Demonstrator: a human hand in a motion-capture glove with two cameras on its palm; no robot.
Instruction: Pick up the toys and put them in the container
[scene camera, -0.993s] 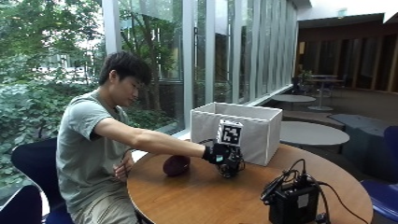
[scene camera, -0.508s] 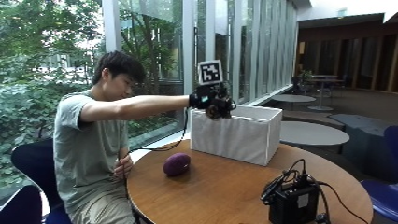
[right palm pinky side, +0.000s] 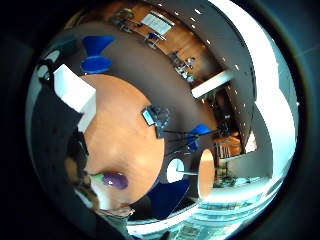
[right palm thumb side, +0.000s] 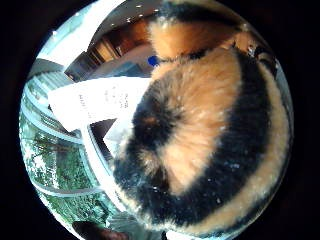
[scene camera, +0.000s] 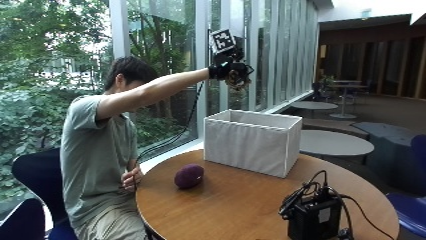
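black device (scene camera: 314, 216) at the near table (scene camera: 246, 205) edge, purple toy (scene camera: 189, 176) lying on the wood, white bin (scene camera: 253, 141) behind it, gloved right hand (scene camera: 229, 72) raised high above the bin, fingers curled around an orange-and-black plush (right palm thumb side: 200, 130)

daylight poured in through the windows (scene camera: 166, 75) on the left | tabletop (scene camera: 239, 200) had soft glare | palm views warped hard at edges | plush (right palm thumb side: 210, 135) was blurry up close

In the outside view the gloved right hand (scene camera: 227, 73) hid most of the striped plush toy (right palm thumb side: 210, 135), which was perhaps held, while the container (scene camera: 251, 141) walls concealed whatever lay inside it.
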